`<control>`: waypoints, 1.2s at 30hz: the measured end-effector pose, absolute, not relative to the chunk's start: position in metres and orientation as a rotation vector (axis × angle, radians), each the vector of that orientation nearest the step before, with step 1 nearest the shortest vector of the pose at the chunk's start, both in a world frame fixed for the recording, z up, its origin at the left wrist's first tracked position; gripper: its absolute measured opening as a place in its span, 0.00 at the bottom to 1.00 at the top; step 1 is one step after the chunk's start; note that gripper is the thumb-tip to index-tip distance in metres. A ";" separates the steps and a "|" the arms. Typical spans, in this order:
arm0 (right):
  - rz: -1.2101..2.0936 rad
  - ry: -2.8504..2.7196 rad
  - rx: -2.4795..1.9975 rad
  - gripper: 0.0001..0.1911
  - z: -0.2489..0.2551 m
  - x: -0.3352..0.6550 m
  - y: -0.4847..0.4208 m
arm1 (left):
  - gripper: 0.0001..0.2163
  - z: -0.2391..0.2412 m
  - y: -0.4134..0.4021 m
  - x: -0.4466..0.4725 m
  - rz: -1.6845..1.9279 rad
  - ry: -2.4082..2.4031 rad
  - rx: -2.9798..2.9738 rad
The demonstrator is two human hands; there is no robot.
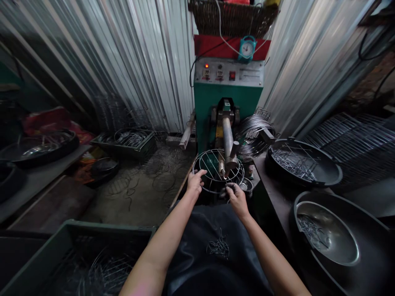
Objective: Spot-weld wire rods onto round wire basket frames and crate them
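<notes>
A round wire rack (207, 163) with straight cross bars lies roughly level beneath the arm (228, 133) of a green spot welder (205, 100). My left hand (195, 182) is closed on the rack's near left rim, thumb and index finger along the wire. At the near right edge, just below the welder's electrode tip, my right hand (235, 195) is pinched closed. What its fingertips hold is too small to make out. A bright spot shows at the tip. Small bent wire pieces (218, 248) lie in a heap on the dark apron (194, 230) over my lap.
On the right stand a black pan (331, 174) of wire pieces and a metal bowl (345, 242) with more. Coiled wire rings (254, 133) hang beside the welder. Green crates (77, 226) holding wire parts sit left. Loose wire litters the floor (123, 205).
</notes>
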State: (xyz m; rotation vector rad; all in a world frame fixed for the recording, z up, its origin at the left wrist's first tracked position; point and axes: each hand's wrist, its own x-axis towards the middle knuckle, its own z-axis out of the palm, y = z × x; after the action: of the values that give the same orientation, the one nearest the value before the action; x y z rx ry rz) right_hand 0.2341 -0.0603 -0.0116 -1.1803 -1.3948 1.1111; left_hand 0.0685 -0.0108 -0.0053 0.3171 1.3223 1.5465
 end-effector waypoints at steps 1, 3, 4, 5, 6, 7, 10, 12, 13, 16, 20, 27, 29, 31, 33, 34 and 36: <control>1.108 -1.387 -1.176 0.12 -0.012 0.234 -0.059 | 0.20 -0.006 -0.010 0.069 1.550 1.325 0.310; 1.095 -1.374 -1.172 0.12 -0.014 0.233 -0.056 | 0.19 -0.008 -0.008 0.069 1.555 1.325 0.296; 1.086 -1.372 -1.172 0.12 -0.014 0.232 -0.055 | 0.19 -0.009 -0.007 0.069 1.555 1.327 0.284; 1.077 -1.374 -1.172 0.12 -0.014 0.232 -0.054 | 0.18 -0.009 -0.007 0.069 1.553 1.328 0.273; 1.070 -1.380 -1.172 0.12 -0.014 0.231 -0.052 | 0.18 -0.009 -0.006 0.069 1.551 1.326 0.266; 1.065 -1.389 -1.172 0.11 -0.013 0.231 -0.052 | 0.18 -0.009 -0.006 0.069 1.552 1.322 0.262; 1.061 -1.413 -1.172 0.11 -0.013 0.232 -0.050 | 0.18 -0.008 -0.006 0.069 1.559 1.317 0.254; 1.070 -1.411 -1.170 0.11 -0.013 0.233 -0.049 | 0.18 -0.007 -0.006 0.069 1.562 1.319 0.252; 1.077 -1.404 -1.168 0.12 -0.013 0.233 -0.048 | 0.18 -0.007 -0.006 0.069 1.559 1.321 0.250; 1.097 -1.375 -1.158 0.12 -0.013 0.232 -0.048 | 0.18 -0.007 -0.007 0.070 1.548 1.328 0.246; 1.139 -1.281 -1.160 0.13 -0.013 0.233 -0.054 | 0.17 -0.008 -0.008 0.071 1.548 1.353 0.231; 1.178 -0.971 -1.267 0.15 -0.043 0.281 -0.074 | 0.17 -0.008 -0.012 0.074 1.570 1.390 0.147; 1.238 -1.005 -1.344 0.15 -0.058 0.300 -0.084 | 0.17 -0.007 -0.013 0.075 1.577 1.405 0.110; 1.270 -1.071 -1.437 0.15 -0.073 0.314 -0.097 | 0.18 -0.006 -0.016 0.078 1.586 1.427 0.094; 1.247 -1.168 -1.530 0.14 -0.088 0.323 -0.113 | 0.19 -0.007 -0.021 0.082 1.594 1.450 0.081; 1.212 -1.215 -1.566 0.13 -0.095 0.326 -0.120 | 0.19 -0.007 -0.024 0.083 1.593 1.459 0.074; 1.162 -1.284 -1.593 0.12 -0.106 0.331 -0.132 | 0.20 -0.008 -0.032 0.083 1.578 1.465 0.071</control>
State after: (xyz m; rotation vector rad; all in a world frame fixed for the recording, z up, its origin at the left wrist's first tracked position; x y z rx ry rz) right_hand 0.3309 -0.1321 -0.1061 -1.5926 -1.2838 1.1623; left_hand 0.0831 -0.0324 -0.0079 0.0705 1.4648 1.5777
